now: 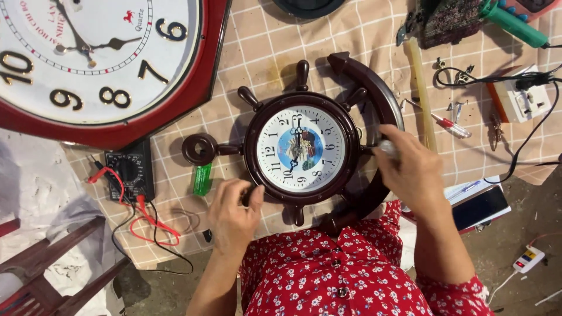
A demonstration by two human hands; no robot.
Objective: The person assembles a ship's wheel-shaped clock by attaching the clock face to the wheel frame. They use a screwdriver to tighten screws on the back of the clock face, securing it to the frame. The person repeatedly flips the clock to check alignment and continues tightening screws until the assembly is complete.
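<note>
Fingers of the left hand curl closed around the lower-left rim of the ship's-wheel clock, thumb tucked against the dark brown bezel. Right hand sits at the clock's right side, fingers pinched on a small pale, silvery object pressed near the wheel's rim; what that object is, cannot tell.

Clock lies face up on the chequered cloth covering the worktop, centred just ahead of the person's red floral shirt. White dial, small picture in the middle, wooden spokes around it, curved anchor-shaped arm sweeping over the right side.

Judgement on doing this well: left hand should brace the rim firmly so the case does not spin on the cloth; right hand should work lightly at the edge, keeping clear of the glass and the spokes, which look thin enough to snap.

Around it: green lighter-like item just beside the left spoke ring, black multimeter with red leads further left, large red-framed wall clock at upper left. Right of the clock: pale stick, pen, white socket block, dark phone near the worktop edge.
</note>
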